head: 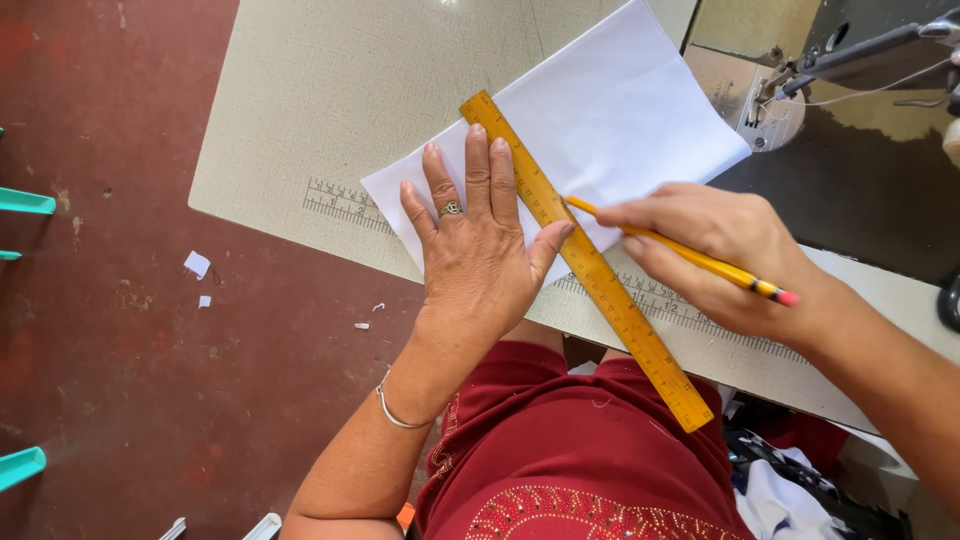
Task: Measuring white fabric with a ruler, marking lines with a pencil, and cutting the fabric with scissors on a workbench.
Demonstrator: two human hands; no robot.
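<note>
My left hand lies flat, fingers spread, pressing a yellow wooden ruler onto a white sheet of fabric or paper on a beige sewing table. There is a ring on one finger and a bangle on the wrist. My right hand grips a yellow pencil with a pink eraser; its tip touches the sheet at the ruler's right edge. The ruler runs diagonally and overhangs the table's near edge above my red garment.
A sewing machine stands at the far right on a dark surface. The red-brown floor at left carries small white scraps. Teal furniture parts poke in from the left edge. Cloth lies heaped at bottom right.
</note>
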